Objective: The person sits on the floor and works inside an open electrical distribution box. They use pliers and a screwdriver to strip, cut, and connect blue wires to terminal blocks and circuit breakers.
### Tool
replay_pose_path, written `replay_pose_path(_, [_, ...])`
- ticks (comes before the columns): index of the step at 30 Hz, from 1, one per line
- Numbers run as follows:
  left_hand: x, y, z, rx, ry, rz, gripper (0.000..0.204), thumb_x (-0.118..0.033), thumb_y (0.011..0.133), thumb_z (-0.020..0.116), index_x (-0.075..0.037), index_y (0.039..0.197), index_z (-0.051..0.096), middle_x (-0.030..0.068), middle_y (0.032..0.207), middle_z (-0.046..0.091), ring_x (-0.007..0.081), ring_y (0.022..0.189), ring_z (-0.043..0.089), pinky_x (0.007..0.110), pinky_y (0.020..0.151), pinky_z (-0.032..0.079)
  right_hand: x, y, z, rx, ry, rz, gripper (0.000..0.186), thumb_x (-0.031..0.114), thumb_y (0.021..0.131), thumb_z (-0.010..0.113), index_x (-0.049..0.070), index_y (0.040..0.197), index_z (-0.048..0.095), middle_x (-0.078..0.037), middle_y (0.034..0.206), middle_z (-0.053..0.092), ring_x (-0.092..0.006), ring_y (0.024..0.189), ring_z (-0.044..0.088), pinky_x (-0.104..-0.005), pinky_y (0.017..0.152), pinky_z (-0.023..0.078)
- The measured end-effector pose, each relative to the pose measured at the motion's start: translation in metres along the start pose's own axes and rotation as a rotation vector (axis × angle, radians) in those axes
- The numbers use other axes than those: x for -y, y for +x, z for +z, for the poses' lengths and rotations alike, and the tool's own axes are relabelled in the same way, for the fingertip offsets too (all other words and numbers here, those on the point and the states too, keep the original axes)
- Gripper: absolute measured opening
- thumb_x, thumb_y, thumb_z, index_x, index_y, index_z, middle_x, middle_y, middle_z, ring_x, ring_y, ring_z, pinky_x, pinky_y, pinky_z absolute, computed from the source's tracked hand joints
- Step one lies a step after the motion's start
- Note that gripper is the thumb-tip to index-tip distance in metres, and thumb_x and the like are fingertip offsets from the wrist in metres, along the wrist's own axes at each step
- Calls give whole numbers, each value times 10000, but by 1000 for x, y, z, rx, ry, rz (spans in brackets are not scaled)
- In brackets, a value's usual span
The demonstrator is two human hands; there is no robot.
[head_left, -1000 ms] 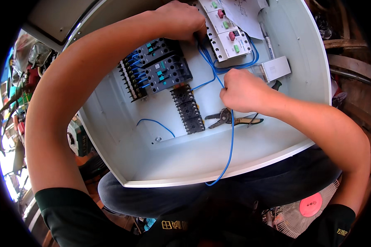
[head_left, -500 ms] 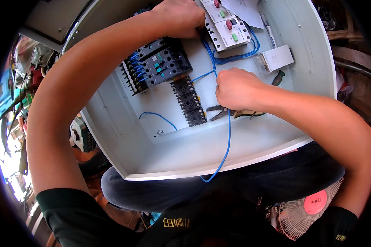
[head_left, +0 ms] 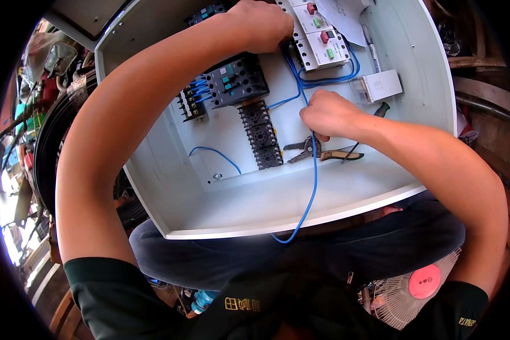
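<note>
**Blue wire pinched inside the control cabinet**

The right hand is closed around a blue wire that drops past the pliers and loops over the white enclosure's front rim. The left hand reaches up beside the circuit breakers, fingers curled; what they grip is hidden. Black contactors sit between the arms.

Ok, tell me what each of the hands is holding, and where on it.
The right hand pinches the blue wire partway along, its free end hanging over the enclosure's edge. The left hand is at the wire's upper end; its grip is hidden.
</note>
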State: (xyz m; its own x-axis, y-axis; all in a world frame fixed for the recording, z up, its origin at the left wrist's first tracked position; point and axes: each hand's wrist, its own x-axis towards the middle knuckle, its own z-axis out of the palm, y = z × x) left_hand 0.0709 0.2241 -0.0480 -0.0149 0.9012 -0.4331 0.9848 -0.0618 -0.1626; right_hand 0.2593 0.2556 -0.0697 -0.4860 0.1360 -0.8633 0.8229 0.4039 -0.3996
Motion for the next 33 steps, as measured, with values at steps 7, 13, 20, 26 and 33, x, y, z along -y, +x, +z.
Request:
replay_pose_path(7, [-71,-109,-14,280,-1124,-195,448,-393,900,728,36,1032,717,172,986,729,216,860,702,351,758,559,-18,13,5,27,7,-134,216,83,709,510,-15,635,688,-171,671,699,-287,679,698,-389,700,541])
replay_pose_path(13, [-107,-132,0,578,-1729,-343,546,-315,939,684,97,1268,544,86,897,675,118,732,637,267,657,538,-6,7,8,18,34,-62,221,90,715,512,-21,654,693,-174,661,695,-288,658,689,-387,673,541])
replay_pose_path(20, [-114,-138,-14,568,-1917,-415,361,-151,959,614,75,1236,559,72,879,646,131,669,654,276,613,564,-8,9,6,11,5,-44,207,88,693,526,-1,611,694,-168,642,685,-282,657,681,-390,662,537])
replay_pose_path(26, [-103,-143,-1,554,-1915,-627,362,-156,935,636,71,1209,568,68,901,610,128,635,638,265,575,551,-18,21,11,-38,-90,-65,185,86,655,541,13,559,681,-174,623,671,-297,625,670,-399,624,522])
replay_pose_path(33, [-108,-146,-4,637,-1892,-472,395,-139,908,652,89,1220,571,92,887,630,120,613,597,273,588,543,-23,23,10,-10,-111,-83,268,208,856,538,14,694,627,-109,572,636,-213,550,599,-364,586,484])
